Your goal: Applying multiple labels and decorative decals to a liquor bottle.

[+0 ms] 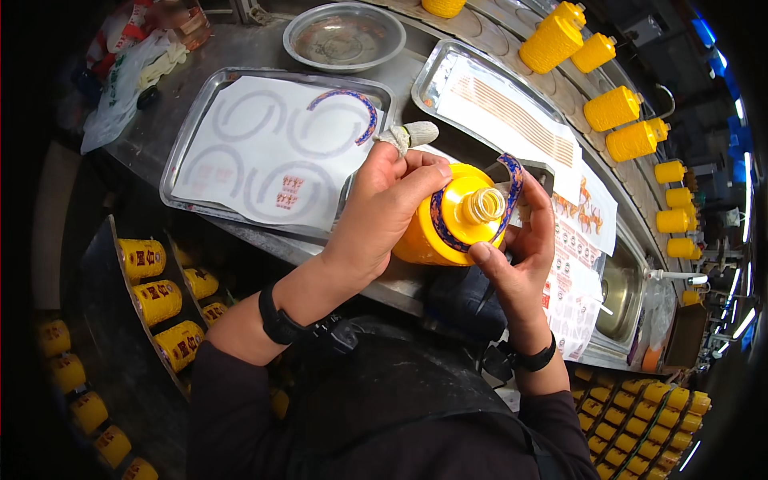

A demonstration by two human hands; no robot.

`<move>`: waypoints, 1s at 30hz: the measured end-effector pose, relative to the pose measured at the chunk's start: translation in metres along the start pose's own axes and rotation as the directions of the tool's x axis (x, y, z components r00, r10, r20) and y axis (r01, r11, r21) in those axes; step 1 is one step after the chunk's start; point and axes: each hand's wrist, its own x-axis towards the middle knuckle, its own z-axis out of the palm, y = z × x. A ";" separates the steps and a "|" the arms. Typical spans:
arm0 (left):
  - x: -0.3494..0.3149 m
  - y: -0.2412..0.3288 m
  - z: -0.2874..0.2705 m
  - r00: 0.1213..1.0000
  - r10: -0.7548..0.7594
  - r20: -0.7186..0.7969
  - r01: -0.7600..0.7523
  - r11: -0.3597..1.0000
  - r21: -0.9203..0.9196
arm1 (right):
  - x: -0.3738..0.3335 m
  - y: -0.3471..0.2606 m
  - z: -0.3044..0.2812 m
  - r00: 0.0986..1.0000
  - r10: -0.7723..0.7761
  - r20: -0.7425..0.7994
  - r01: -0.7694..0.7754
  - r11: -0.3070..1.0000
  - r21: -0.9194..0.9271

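Cradling a yellow bottle (458, 214), left grip (374, 204) clasping, right grip (524, 260) cupping opposite (thumb at its shoulder)

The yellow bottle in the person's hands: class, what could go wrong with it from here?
1. The patterned strip has an end standing off the yellow bottle beside the right hand; it might crease or stick out of line.
2. The bottle appears to be held up by the hands, so it could slip if the left hand loosens.
3. The left hand's pale finger cover looks close to a second strip and might brush it.
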 end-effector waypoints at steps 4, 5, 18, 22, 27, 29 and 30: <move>0.000 -0.002 -0.001 1.000 -0.009 -0.014 0.009 1.000 -0.006 | 0.000 0.003 -0.003 1.000 -0.013 0.009 0.013 0.999 -0.035; -0.002 -0.003 -0.001 1.000 -0.012 -0.010 0.012 1.000 -0.005 | -0.001 0.004 -0.003 1.000 -0.012 0.005 0.012 0.999 -0.036; -0.031 -0.015 -0.009 0.958 0.252 0.138 -0.273 0.949 0.159 | -0.001 0.005 -0.001 1.000 -0.022 -0.009 0.022 1.000 -0.011; -0.031 -0.015 -0.010 0.959 0.254 0.127 -0.271 0.952 0.142 | -0.001 0.003 -0.002 1.000 -0.026 -0.009 0.025 0.999 -0.040; -0.030 -0.016 -0.010 0.956 0.268 0.117 -0.282 0.952 0.123 | -0.001 0.007 0.000 0.998 -0.053 -0.024 0.052 0.998 -0.030; -0.029 -0.019 -0.011 0.958 0.264 0.110 -0.276 0.953 0.123 | 0.000 0.007 -0.002 0.998 -0.063 -0.024 0.062 0.997 -0.041; -0.032 -0.018 -0.011 0.958 0.264 0.112 -0.277 0.953 0.124 | -0.001 0.007 -0.004 0.998 -0.053 -0.018 0.052 0.997 -0.055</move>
